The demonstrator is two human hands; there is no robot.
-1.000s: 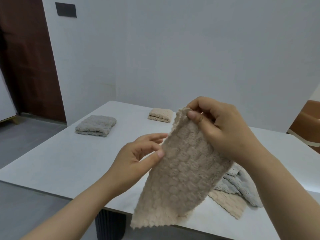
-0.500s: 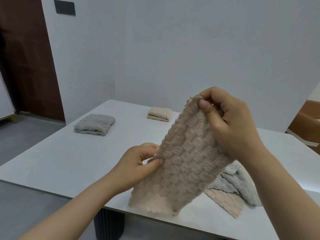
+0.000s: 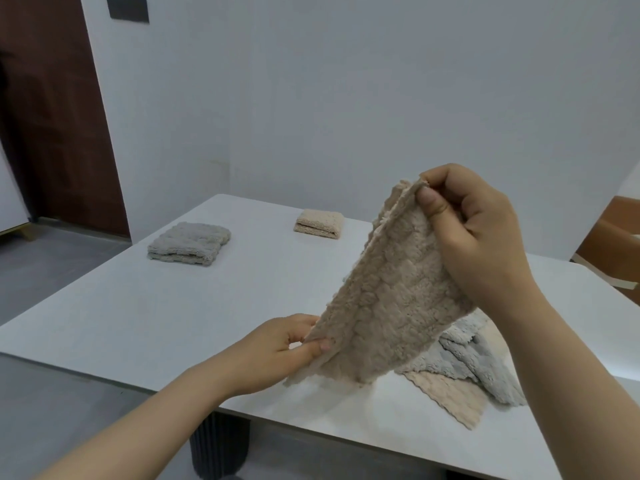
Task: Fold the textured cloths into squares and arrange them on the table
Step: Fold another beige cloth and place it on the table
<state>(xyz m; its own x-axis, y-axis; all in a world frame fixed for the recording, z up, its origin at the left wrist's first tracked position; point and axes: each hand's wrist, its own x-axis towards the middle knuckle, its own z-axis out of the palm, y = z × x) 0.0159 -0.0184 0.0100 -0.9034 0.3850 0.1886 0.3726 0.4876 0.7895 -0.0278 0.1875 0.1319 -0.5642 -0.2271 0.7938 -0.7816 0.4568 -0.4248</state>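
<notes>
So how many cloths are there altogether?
5: folded grey cloth far left, folded beige cloth far middle, held beige cloth in front, loose grey cloth and loose beige cloth heaped behind it. The heap may hide more.

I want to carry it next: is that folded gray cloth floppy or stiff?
Probably floppy: the folded gray cloth has soft, rounded edges. Likely light, being thin fluffy layers. It may unfold if lifted by one corner, since nothing pins it.

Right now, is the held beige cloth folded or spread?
Folded: the beige cloth shows two layers at its top edge, pinched by the right hand.
</notes>
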